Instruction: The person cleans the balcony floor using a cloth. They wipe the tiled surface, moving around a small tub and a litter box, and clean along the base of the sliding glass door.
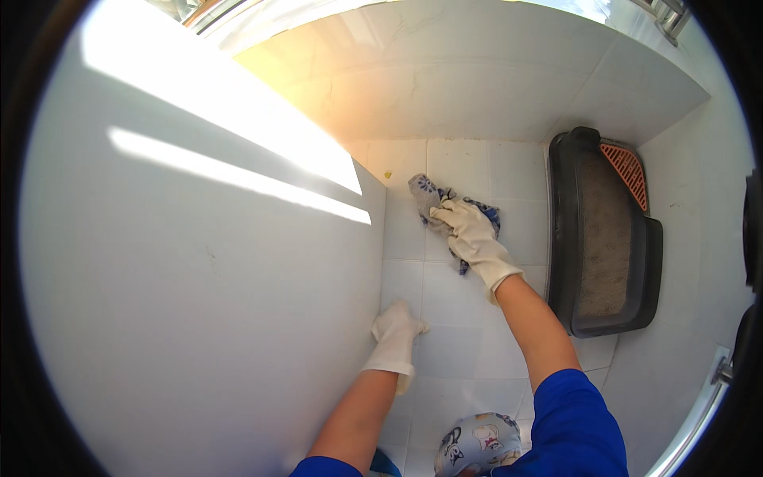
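Observation:
A cream rubber glove covers my right hand [471, 235], which presses a crumpled, patterned cloth [426, 197] against the white tiled floor [450, 352]. The cloth is grey with dark blue parts, and it sticks out on both sides of the fingers. My left hand [398, 328], in a matching glove, rests on the floor nearer to me, beside the foot of the left wall. Its fingers look spread and nothing shows in it. A small yellowish bit [388, 174] lies on the floor beyond the cloth, to its left.
On the right stands a black litter tray [563, 238] with grey-brown litter and an orange slotted grate [629, 173] at its far corner. A smooth pale wall [238, 286] with sunlit bands rises at left. A tiled wall [477, 89] closes the far side.

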The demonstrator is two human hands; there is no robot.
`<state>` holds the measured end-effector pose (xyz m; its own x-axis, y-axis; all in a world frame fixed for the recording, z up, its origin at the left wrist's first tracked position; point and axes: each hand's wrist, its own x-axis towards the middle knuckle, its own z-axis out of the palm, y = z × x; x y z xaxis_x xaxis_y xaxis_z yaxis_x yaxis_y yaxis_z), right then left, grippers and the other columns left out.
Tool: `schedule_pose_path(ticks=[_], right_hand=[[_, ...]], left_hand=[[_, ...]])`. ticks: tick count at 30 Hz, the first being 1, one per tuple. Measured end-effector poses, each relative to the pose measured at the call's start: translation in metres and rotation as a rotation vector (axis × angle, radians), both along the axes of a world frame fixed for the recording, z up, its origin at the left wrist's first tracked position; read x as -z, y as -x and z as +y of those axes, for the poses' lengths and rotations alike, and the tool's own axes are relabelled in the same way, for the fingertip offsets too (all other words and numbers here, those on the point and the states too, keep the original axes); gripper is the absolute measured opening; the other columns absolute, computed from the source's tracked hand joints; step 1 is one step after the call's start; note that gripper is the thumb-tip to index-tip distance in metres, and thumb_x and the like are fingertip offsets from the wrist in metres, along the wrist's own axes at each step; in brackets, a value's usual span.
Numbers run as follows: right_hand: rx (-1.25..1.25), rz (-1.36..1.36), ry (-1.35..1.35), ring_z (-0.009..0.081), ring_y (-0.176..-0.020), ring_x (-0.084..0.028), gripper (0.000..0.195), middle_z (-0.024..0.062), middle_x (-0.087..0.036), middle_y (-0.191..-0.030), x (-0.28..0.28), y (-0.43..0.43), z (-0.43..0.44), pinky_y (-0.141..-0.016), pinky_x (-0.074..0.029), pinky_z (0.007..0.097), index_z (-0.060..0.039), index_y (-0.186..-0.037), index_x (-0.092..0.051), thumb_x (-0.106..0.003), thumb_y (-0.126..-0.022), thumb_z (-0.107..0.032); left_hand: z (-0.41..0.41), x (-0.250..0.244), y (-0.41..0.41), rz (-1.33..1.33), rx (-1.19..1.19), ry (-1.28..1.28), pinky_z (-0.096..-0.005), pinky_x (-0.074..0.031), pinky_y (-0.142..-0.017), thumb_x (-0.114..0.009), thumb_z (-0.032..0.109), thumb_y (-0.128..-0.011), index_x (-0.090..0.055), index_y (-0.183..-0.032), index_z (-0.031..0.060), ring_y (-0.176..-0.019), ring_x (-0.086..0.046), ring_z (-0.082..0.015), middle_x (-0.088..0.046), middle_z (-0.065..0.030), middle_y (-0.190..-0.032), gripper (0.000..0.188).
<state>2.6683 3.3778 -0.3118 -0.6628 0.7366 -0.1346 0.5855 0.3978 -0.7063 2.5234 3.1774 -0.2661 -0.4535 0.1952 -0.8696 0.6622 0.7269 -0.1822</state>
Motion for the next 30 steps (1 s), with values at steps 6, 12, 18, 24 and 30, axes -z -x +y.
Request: schedule_pose_path(ticks=[6, 12, 18, 24, 30], right_hand=[[-0.094, 0.251, 0.723, 0.0280, -0.127, -0.074, 0.059, 0.0141, -0.081, -0.135, -0.075, -0.011, -0.040, -0.114, -0.052, 0.0360, -0.0036, -0.137, -0.080, -0.058, -0.084, 0.010], [0.121, 0.275, 0.315, 0.0301, -0.146, -0.065, 0.070, 0.0091, -0.065, -0.166, -0.094, 0.087, 0.104, -0.121, -0.052, 0.0363, -0.0134, -0.162, -0.064, -0.056, -0.095, 0.006], [-0.113, -0.153, 0.223, 0.0316, -0.138, -0.069, 0.056, 0.0086, -0.071, -0.158, 0.018, 0.062, -0.001, -0.116, -0.055, 0.0375, -0.0195, -0.152, -0.073, -0.065, -0.100, -0.001], [0.189, -0.043, 0.596, 0.0242, -0.133, -0.074, 0.055, 0.0070, -0.082, -0.139, -0.079, -0.040, -0.032, -0.115, -0.053, 0.0320, -0.0187, -0.139, -0.083, -0.058, -0.093, 0.000], [0.435, -0.305, -0.186, 0.0327, -0.150, -0.062, 0.072, 0.0110, -0.055, -0.175, -0.023, -0.030, 0.122, -0.123, -0.052, 0.0383, -0.0273, -0.172, -0.053, -0.061, -0.103, -0.008]], left_hand=[[-0.002, 0.004, 0.006, -0.063, 0.011, 0.003, -0.0459, -0.061, -0.110, -0.103, 0.053, -0.079, -0.072, -0.145, 0.0104, -0.134, -0.076, -0.0323, -0.080, -0.0158, -0.142, 0.085], [0.001, 0.004, 0.005, -0.058, 0.041, 0.002, -0.0488, -0.066, -0.102, -0.101, 0.056, -0.083, -0.077, -0.139, 0.0091, -0.127, -0.081, -0.0337, -0.083, -0.0151, -0.137, 0.077], [0.002, 0.016, 0.003, -0.079, 0.051, 0.017, -0.0486, -0.066, -0.105, -0.101, 0.057, -0.082, -0.075, -0.144, 0.0098, -0.126, -0.081, -0.0350, -0.082, -0.0152, -0.138, 0.082], [-0.005, 0.021, 0.003, -0.055, 0.002, -0.010, -0.0448, -0.061, -0.110, -0.104, 0.052, -0.078, -0.070, -0.145, 0.0101, -0.129, -0.079, -0.0324, -0.082, -0.0155, -0.138, 0.087], [0.015, 0.005, -0.013, -0.042, 0.055, -0.083, -0.0447, -0.064, -0.108, -0.103, 0.048, -0.082, -0.074, -0.142, 0.0064, -0.122, -0.082, -0.0345, -0.085, -0.0189, -0.129, 0.079]])
